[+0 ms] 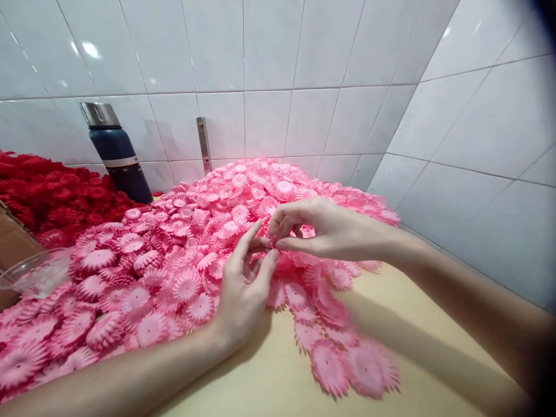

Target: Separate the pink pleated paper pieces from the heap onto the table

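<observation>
My left hand is over the front of a large heap of pink fabric petal discs, thumb and fingers curled together at the tips. Coming in from the right, my right hand pinches thumb against fingers, its tips meeting those of the left. Something tiny and pinkish may sit between the fingertips, but it is too small to name. Below the hands, several loose pink petal discs with notched edges and a small centre hole spill onto the pale yellow table.
A dark blue bottle with a steel cap stands at the back left, near a pile of red petal discs. A clear plastic cup lies at the left by a cardboard box. White tiled walls close off the back and right.
</observation>
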A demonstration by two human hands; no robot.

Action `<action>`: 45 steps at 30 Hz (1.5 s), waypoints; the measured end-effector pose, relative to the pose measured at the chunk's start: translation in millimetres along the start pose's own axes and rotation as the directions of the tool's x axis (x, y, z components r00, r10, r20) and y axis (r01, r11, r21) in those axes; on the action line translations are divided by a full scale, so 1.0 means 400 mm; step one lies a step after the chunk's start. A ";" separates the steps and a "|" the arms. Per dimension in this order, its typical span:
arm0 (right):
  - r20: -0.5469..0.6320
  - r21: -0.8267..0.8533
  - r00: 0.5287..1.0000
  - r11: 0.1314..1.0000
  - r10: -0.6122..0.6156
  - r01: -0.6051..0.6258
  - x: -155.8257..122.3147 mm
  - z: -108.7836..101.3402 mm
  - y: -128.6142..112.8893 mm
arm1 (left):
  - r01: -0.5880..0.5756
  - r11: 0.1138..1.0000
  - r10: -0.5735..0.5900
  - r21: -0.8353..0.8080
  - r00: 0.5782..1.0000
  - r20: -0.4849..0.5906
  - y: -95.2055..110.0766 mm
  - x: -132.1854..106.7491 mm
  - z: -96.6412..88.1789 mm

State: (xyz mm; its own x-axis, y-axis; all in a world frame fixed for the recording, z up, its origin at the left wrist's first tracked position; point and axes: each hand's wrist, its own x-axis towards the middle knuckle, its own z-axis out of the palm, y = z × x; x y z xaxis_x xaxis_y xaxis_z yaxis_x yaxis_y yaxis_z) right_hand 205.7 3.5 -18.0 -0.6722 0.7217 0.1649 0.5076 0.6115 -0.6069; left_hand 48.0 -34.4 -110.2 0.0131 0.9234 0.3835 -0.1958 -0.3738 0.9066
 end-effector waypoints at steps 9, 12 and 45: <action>0.177 0.467 0.984 0.878 0.022 -0.104 -0.002 -0.022 0.055 | 0.135 0.990 -0.135 -0.048 0.991 -0.001 0.007 0.014 -0.005; 0.160 0.376 0.983 0.915 0.094 -0.149 -0.004 -0.021 0.048 | 0.121 0.992 -0.121 -0.028 0.993 0.009 0.009 0.013 -0.005; 0.235 -0.113 0.962 0.987 0.142 -0.118 -0.012 -0.035 0.021 | 0.002 0.997 0.002 0.071 0.999 -0.049 0.001 0.012 -0.008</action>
State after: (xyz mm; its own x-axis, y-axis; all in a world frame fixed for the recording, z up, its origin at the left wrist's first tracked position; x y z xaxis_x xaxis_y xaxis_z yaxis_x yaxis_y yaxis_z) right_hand 220.5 9.8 -13.1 -0.7010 0.7047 -0.1098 0.6409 0.5549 -0.5303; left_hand 44.8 -29.9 -108.7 -0.0357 0.9260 0.3758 -0.1255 -0.3773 0.9176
